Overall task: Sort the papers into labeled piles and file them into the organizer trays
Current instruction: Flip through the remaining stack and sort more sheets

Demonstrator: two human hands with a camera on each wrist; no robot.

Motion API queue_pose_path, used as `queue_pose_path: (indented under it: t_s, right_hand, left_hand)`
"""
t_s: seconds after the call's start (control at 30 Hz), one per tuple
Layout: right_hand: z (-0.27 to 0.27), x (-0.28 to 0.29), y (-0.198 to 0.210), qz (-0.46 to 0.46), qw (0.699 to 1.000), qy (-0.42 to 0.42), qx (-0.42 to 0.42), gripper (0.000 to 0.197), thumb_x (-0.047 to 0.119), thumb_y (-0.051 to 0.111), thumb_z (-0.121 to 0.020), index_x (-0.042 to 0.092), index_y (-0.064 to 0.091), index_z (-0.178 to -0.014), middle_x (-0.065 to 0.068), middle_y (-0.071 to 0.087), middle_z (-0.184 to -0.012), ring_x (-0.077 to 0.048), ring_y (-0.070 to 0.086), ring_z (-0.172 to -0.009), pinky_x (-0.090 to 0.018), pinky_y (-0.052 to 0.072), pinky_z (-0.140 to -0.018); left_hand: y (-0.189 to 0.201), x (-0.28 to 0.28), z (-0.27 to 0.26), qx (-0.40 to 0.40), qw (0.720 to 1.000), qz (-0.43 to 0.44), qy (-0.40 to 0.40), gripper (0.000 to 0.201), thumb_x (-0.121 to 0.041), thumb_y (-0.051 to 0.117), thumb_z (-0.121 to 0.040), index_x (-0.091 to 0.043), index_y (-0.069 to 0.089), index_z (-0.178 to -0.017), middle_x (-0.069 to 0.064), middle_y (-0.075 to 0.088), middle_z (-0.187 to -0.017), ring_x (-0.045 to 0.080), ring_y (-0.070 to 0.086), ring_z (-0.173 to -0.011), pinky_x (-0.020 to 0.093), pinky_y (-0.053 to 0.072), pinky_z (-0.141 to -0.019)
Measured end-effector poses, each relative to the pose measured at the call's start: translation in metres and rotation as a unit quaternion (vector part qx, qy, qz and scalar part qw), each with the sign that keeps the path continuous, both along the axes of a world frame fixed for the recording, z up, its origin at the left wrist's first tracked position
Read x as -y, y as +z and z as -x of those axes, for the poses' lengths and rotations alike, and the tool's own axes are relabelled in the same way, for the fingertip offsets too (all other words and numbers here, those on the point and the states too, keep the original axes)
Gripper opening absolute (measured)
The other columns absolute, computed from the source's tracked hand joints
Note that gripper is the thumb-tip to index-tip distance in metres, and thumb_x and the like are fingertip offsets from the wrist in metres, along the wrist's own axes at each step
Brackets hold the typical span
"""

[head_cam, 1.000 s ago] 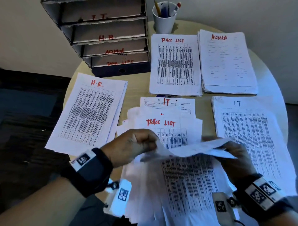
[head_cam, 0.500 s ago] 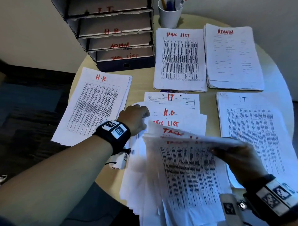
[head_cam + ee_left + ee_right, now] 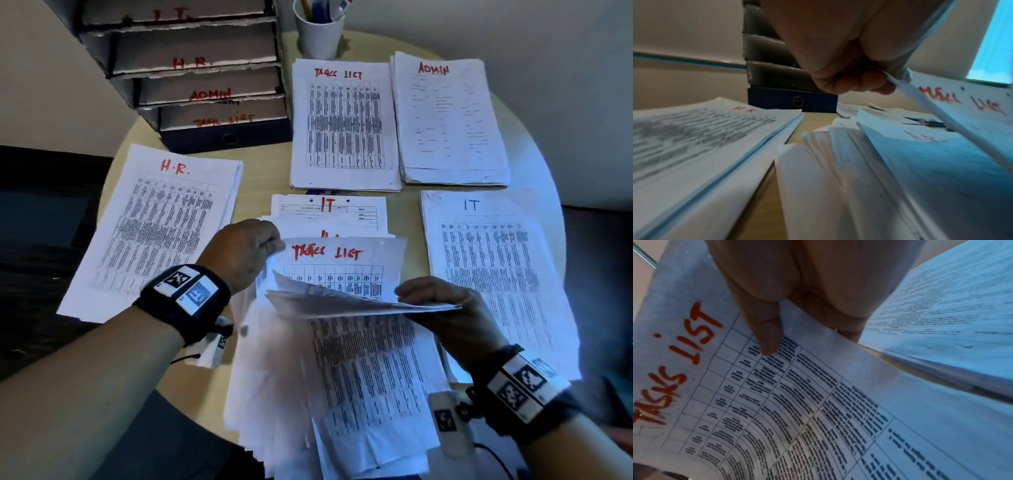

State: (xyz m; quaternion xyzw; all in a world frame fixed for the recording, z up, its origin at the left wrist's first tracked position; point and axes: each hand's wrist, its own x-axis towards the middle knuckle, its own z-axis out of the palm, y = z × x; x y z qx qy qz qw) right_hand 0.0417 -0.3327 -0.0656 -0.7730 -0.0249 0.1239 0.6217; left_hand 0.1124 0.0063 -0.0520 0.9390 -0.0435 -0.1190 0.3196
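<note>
A loose unsorted pile (image 3: 342, 377) lies in the middle of the round table (image 3: 260, 178). My left hand (image 3: 274, 245) pinches the top left corner of a sheet marked TASKS LIST (image 3: 339, 263) and holds it raised off the pile; the left wrist view shows the pinch of that left hand (image 3: 885, 81) on the sheet (image 3: 962, 104). My right hand (image 3: 407, 294) grips the right edge of a thin curled bundle of lifted sheets (image 3: 359, 303). In the right wrist view the thumb of my right hand (image 3: 777, 331) lies on a TASKS LIST page (image 3: 797, 402).
Sorted piles lie around: H.R. (image 3: 154, 233) at left, TASKS LIST (image 3: 344, 123) and ADMIN (image 3: 448, 120) at the back, IT (image 3: 493, 281) at right. The labelled organizer trays (image 3: 191, 68) stand back left on a blue binder (image 3: 226, 138). A white cup (image 3: 320, 31) holds pens.
My left hand went from resting on the pile's top left to pinching the TASKS LIST sheet's corner and lifting it. My right hand still holds the raised bundle.
</note>
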Motion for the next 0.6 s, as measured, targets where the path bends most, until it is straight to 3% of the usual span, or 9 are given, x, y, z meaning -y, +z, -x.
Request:
queue_pose_path:
  t_s: [0.07,0.17,0.23,0.3,0.37,0.43,0.5,0.53,0.6]
  right_hand:
    - [-0.005,-0.001,0.0,-0.002,1.0,-0.007,-0.004,0.028,-0.009,0.078,-0.071,0.019,0.075,-0.074,-0.003,0.072,-0.109,-0.034,0.067,-0.101,-0.038,0.056,-0.081]
    - [-0.014,-0.011,0.014,-0.019,0.998,-0.053,-0.026,0.035,0.038,0.091,-0.058,0.044,0.074,-0.088,-0.011,0.057,-0.135,-0.028,0.058,-0.12,-0.044,0.054,-0.093]
    - [-0.023,-0.014,0.013,0.02,0.996,-0.073,-0.037,0.048,0.044,0.09,-0.056,0.055,0.069,-0.098,-0.006,0.054,-0.14,-0.019,0.056,-0.124,-0.043,0.048,-0.103]
    - [-0.031,-0.013,0.012,0.12,0.99,-0.073,-0.024,0.051,0.017,0.089,-0.066,0.046,0.069,-0.104,0.005,0.068,-0.122,0.003,0.064,-0.103,-0.024,0.049,-0.1]
    - [-0.037,-0.016,0.016,0.166,0.983,-0.077,-0.007,0.032,0.009,0.086,-0.07,0.032,0.072,-0.087,0.005,0.076,-0.088,0.013,0.062,-0.068,-0.006,0.05,-0.071]
    - [-0.034,-0.016,0.019,0.171,0.984,-0.056,0.012,0.032,0.006,0.085,-0.07,0.032,0.067,-0.067,0.009,0.07,-0.067,0.009,0.059,-0.056,-0.005,0.043,-0.054]
    - [-0.026,-0.012,0.024,0.136,0.99,-0.03,0.029,0.029,0.012,0.089,-0.066,0.033,0.069,-0.061,0.011,0.069,-0.069,0.001,0.06,-0.057,-0.011,0.045,-0.055]
    - [-0.019,-0.007,0.027,0.078,0.997,-0.023,0.016,0.02,0.026,0.092,-0.061,0.032,0.073,-0.062,0.007,0.071,-0.07,-0.003,0.063,-0.06,-0.018,0.05,-0.059]
    - [-0.006,0.007,0.024,-0.056,0.996,-0.018,-0.063,0.048,0.056,0.092,-0.042,0.017,0.075,-0.066,-0.013,0.072,-0.073,-0.029,0.069,-0.07,-0.036,0.055,-0.069]
  left_hand:
    - [0.001,0.0,-0.001,0.024,0.999,-0.023,-0.035,0.024,-0.031,0.059,-0.098,-0.014,0.06,-0.081,-0.001,0.055,-0.075,0.024,0.053,-0.075,0.034,0.045,-0.068]
    - [0.003,0.0,0.0,0.066,0.992,-0.044,-0.099,0.039,-0.042,0.046,-0.096,-0.009,0.058,-0.08,0.004,0.056,-0.076,0.028,0.051,-0.073,0.039,0.047,-0.066]
    - [0.005,0.0,0.0,0.071,0.987,-0.053,-0.134,0.042,-0.04,0.036,-0.091,-0.007,0.06,-0.083,0.007,0.059,-0.08,0.028,0.052,-0.075,0.036,0.044,-0.065]
    - [0.003,-0.004,0.001,0.068,0.985,-0.035,-0.152,0.035,-0.025,0.035,-0.084,-0.007,0.064,-0.09,0.007,0.063,-0.088,0.024,0.055,-0.08,0.03,0.04,-0.066]
    - [-0.004,-0.01,0.004,0.051,0.987,-0.011,-0.15,0.021,-0.012,0.043,-0.087,-0.006,0.062,-0.095,0.005,0.061,-0.089,0.019,0.054,-0.079,0.026,0.036,-0.065]
    - [-0.01,-0.014,0.005,0.016,0.993,0.021,-0.112,0.013,-0.017,0.047,-0.094,-0.011,0.057,-0.099,0.0,0.063,-0.084,0.016,0.055,-0.074,0.023,0.037,-0.062]
    - [-0.011,-0.015,0.004,-0.037,0.997,0.045,-0.057,0.013,-0.023,0.051,-0.094,-0.018,0.055,-0.105,-0.003,0.067,-0.083,0.012,0.059,-0.072,0.02,0.043,-0.064]
    - [-0.013,-0.016,0.004,-0.063,0.996,0.053,-0.039,0.015,-0.022,0.055,-0.091,-0.021,0.057,-0.106,-0.002,0.068,-0.085,0.014,0.061,-0.076,0.024,0.045,-0.068]
    - [-0.015,-0.016,0.003,-0.108,0.992,0.063,-0.019,0.019,-0.015,0.065,-0.089,-0.023,0.06,-0.106,-0.001,0.069,-0.094,0.015,0.062,-0.083,0.027,0.048,-0.073]
